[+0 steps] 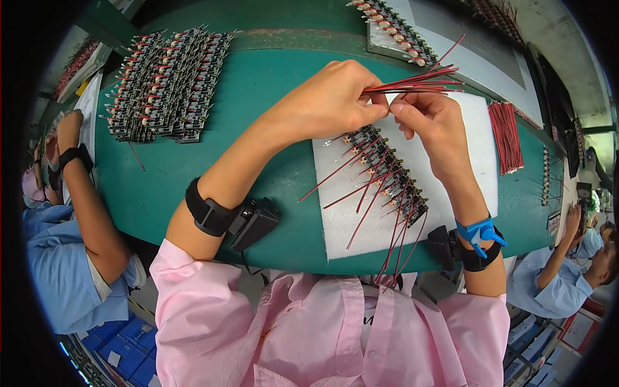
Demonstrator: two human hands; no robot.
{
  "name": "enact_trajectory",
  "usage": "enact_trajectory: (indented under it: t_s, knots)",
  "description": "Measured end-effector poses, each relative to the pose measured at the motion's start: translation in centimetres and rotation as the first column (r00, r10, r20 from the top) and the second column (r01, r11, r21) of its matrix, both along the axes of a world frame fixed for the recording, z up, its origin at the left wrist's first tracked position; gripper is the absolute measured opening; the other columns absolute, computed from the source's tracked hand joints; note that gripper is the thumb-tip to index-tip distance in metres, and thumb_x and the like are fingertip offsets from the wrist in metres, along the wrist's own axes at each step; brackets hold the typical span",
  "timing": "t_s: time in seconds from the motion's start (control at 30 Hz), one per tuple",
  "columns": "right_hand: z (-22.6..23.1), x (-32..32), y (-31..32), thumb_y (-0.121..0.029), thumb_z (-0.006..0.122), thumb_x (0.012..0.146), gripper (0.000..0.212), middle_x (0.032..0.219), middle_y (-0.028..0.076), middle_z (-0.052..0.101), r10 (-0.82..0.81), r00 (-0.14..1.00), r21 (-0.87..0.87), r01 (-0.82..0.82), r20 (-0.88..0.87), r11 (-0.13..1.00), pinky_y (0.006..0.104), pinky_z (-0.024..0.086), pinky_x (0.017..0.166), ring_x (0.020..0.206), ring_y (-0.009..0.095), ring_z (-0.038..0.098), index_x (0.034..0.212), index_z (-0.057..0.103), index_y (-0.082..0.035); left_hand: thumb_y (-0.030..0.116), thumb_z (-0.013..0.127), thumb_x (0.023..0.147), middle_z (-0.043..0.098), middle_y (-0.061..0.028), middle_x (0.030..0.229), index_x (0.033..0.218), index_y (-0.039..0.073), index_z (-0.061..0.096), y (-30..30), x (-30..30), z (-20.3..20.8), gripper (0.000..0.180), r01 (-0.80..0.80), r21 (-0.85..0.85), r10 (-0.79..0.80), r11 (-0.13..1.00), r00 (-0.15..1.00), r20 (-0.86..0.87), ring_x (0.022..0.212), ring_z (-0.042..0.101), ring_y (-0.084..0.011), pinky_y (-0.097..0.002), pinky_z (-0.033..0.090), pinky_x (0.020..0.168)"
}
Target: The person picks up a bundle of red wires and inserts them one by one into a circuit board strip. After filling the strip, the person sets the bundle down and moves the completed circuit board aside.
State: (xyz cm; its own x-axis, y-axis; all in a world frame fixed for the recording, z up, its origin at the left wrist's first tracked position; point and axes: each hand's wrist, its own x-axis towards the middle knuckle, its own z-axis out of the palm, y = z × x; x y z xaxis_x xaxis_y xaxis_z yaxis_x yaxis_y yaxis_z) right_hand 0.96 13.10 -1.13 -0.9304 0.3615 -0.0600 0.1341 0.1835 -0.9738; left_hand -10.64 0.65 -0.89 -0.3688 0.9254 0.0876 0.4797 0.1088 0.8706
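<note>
My left hand (345, 97) is closed around a bundle of red and black wires (419, 84), whose ends fan out to the right. Close beside it, my right hand (433, 126) has thumb and forefinger pinched together near the wires; whatever lies between those fingertips is too small to make out. Below both hands, a row of small dark circuit boards (390, 171) lies slantwise on a white foam sheet (342, 238). Several red and black wires trail from the row toward me, some past the table edge.
Stacked rows of circuit boards (167, 87) stand at the left on the green table (271, 71). A bundle of red wires (505, 137) lies right of the foam. More boards (396, 32) sit on a grey tray (380, 42) at the back. People in blue work on both sides.
</note>
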Motion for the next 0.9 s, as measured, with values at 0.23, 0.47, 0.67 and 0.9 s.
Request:
enact_trajectory:
  t_s: [0.23, 0.47, 0.67, 0.9]
  knots:
    - [-0.3, 0.0, -0.5, -0.013, 0.06, 0.073, 0.015, 0.062, 0.0, 0.051, -0.004, 0.999, 0.031, 0.005, -0.038, 1.0, 0.0178, 0.032, 0.049, 0.055, 0.004, 0.042, 0.072, 0.056, 0.001, 0.016, 0.06, 0.069, 0.042, 0.0019, 0.049, 0.067, -0.001, 0.059, -0.2, -0.7, 0.2, 0.017, 0.018, -0.119, -0.011, 0.993, 0.998, 0.057, 0.046, 0.035, -0.0059, -0.0235, 0.025, 0.041]
    - [-2.8, -0.3, 0.3, -0.011, 0.06, 0.073, 0.013, 0.062, -0.003, 0.052, -0.022, 0.999, 0.201, 0.013, 0.047, 0.979, 0.0172, 0.033, 0.051, 0.057, 0.002, 0.042, 0.068, 0.057, 0.001, 0.02, 0.062, 0.067, 0.046, 0.0012, 0.053, 0.067, -0.001, 0.059, -0.2, -1.9, -0.8, 0.021, -0.097, -0.112, 0.101, 0.989, 0.995, 0.026, 0.05, 0.038, -0.0057, -0.0231, 0.028, 0.044]
    - [-3.3, -0.3, 0.0, -0.009, 0.06, 0.073, 0.012, 0.06, -0.003, 0.05, -0.024, 0.996, 0.308, -0.005, 0.091, 0.952, 0.017, 0.032, 0.049, 0.054, 0.002, 0.041, 0.068, 0.056, 0.001, 0.022, 0.063, 0.068, 0.048, 0.0, 0.055, 0.066, -0.002, 0.058, -0.1, -1.9, -1.1, 0.024, -0.116, -0.12, 0.118, 0.986, 0.993, 0.015, 0.052, 0.04, -0.0063, -0.0235, 0.03, 0.046]
    - [-3.4, -0.5, -0.3, -0.009, 0.059, 0.073, 0.013, 0.057, -0.004, 0.049, -0.03, 0.996, 0.37, -0.003, 0.085, 0.929, 0.0165, 0.031, 0.045, 0.051, 0.001, 0.04, 0.067, 0.055, 0.001, 0.022, 0.062, 0.068, 0.047, -0.0006, 0.054, 0.066, -0.003, 0.058, -0.2, -1.9, -0.9, 0.026, -0.131, -0.105, 0.131, 0.986, 0.991, -0.01, 0.052, 0.04, -0.007, -0.0244, 0.03, 0.046]
